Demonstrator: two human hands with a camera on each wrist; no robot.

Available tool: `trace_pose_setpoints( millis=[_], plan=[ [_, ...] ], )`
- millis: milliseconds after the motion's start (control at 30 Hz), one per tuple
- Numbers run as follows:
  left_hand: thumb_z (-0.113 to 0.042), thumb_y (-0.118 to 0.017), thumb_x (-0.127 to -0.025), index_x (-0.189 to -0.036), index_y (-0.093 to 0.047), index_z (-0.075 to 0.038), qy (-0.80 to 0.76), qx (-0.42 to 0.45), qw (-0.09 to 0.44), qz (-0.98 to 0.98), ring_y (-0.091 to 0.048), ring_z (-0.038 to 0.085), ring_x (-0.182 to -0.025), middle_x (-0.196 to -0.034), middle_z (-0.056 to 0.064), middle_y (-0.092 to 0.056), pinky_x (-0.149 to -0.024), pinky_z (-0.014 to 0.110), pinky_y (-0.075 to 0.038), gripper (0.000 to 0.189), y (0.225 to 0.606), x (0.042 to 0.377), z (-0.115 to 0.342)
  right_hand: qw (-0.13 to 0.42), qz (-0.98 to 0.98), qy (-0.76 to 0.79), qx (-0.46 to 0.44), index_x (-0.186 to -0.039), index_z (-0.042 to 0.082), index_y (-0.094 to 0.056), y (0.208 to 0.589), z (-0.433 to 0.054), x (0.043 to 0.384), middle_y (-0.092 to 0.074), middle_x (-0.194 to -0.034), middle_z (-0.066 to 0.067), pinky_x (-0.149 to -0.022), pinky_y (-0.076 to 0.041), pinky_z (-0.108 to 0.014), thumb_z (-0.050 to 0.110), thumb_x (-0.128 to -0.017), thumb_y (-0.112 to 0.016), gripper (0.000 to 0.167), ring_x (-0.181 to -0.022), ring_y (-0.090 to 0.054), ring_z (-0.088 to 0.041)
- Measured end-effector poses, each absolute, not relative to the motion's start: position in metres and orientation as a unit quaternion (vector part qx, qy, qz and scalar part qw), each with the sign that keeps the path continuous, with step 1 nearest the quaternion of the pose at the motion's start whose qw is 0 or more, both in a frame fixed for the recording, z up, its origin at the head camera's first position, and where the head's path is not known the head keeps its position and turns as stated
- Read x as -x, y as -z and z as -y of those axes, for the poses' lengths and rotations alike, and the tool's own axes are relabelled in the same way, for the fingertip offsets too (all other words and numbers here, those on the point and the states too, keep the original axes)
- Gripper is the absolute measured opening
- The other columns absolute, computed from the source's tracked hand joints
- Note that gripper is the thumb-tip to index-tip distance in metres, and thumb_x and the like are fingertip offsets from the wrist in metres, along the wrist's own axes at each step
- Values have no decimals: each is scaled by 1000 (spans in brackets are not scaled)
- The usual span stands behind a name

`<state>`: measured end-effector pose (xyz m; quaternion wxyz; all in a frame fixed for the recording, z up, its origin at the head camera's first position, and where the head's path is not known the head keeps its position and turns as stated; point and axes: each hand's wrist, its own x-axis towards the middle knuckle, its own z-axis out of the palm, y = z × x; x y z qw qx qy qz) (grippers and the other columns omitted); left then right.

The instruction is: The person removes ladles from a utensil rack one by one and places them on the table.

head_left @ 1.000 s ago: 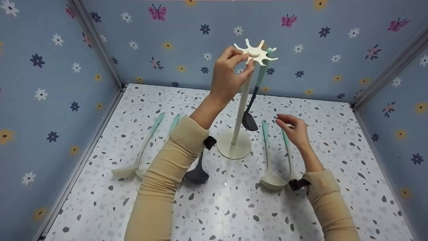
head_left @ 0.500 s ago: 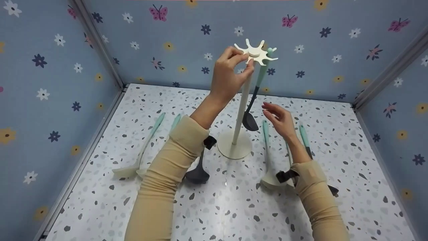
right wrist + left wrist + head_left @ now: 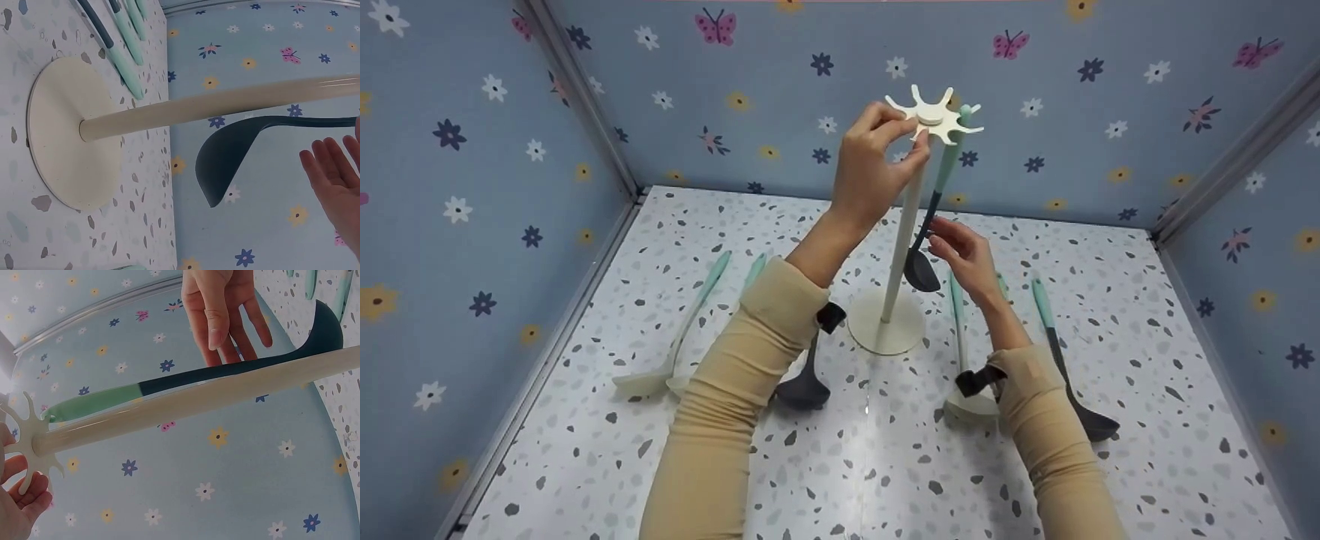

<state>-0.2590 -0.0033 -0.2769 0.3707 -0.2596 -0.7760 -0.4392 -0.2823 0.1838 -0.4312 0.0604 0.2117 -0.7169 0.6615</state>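
Observation:
My left hand (image 3: 874, 161) pinches the hooked top (image 3: 931, 118) of a cream utensil stand, thumb and fingers at one of its prongs. From a prong on the far right side hangs a ladle (image 3: 921, 271) with a mint handle (image 3: 95, 402) and dark shaft and bowl, close along the pole (image 3: 898, 247). My right hand (image 3: 969, 259) is beside the ladle's dark shaft. Its fingers are fairly straight in the right wrist view, with the palm (image 3: 343, 197) facing up. Whether the fingertips touch the shaft I cannot tell.
The stand's round base (image 3: 886, 337) rests on the speckled table. Right of it lie a pale ladle (image 3: 969, 407), a utensil mostly under my right arm, and a dark utensil (image 3: 1099, 426). Left lie a dark ladle (image 3: 802, 391), a pale turner-like utensil (image 3: 643, 385) and a partly hidden pale one.
My right hand has moved left and up toward the hanging ladle's shaft, uncovering the dark utensil at the right. The left hand, stand and hanging ladle look unmoved.

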Motion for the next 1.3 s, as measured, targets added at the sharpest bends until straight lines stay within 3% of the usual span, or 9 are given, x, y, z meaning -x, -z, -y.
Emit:
trace_pose_setpoints(
  millis=[333, 633, 833, 1067, 1300],
  plan=[
    [-14, -59, -82, -93, -68, 2, 439, 260, 380, 771, -53, 17, -83, -86, 11, -56, -76, 14, -39, 22, 277, 259, 3, 64, 698, -683, -204, -115, -7, -53, 433, -171, 286, -56, -108, -24, -83, -44, -36, 4, -86, -55, 31, -100, -54, -33],
    [-13, -59, -81, -91, -68, 2, 442, 265, 388, 765, -53, 17, -81, -85, 11, -55, -73, 15, -40, 20, 277, 260, 2, 84, 688, -695, -191, -110, -14, -53, 434, -164, 284, -62, -96, -17, -80, -46, -37, 5, -85, -56, 31, -88, -60, -26],
    [-14, -59, -82, -91, -69, 1, 441, 259, 386, 768, -53, 17, -82, -85, 10, -55, -74, 16, -40, 20, 277, 260, 3, 105, 662, -713, -203, -105, -11, -58, 436, -164, 283, -61, -93, -24, -75, -48, -39, 1, -85, -56, 23, -87, -59, -34],
    [-14, -59, -82, -92, -68, 1, 444, 263, 386, 765, -52, 16, -83, -85, 10, -55, -75, 15, -40, 20, 278, 260, 3, 137, 669, -700, -208, -102, -14, -58, 434, -164, 277, -62, -88, -25, -69, -50, -35, -3, -84, -55, 21, -80, -62, -26],
    [-13, -59, -82, -92, -68, 2, 441, 268, 391, 762, -53, 16, -82, -85, 10, -55, -75, 16, -40, 20, 278, 261, 3, 165, 699, -665, -205, -99, -19, -57, 419, -161, 263, -60, -88, -32, -68, -50, -33, -9, -84, -51, 19, -81, -61, -35]
  ],
)
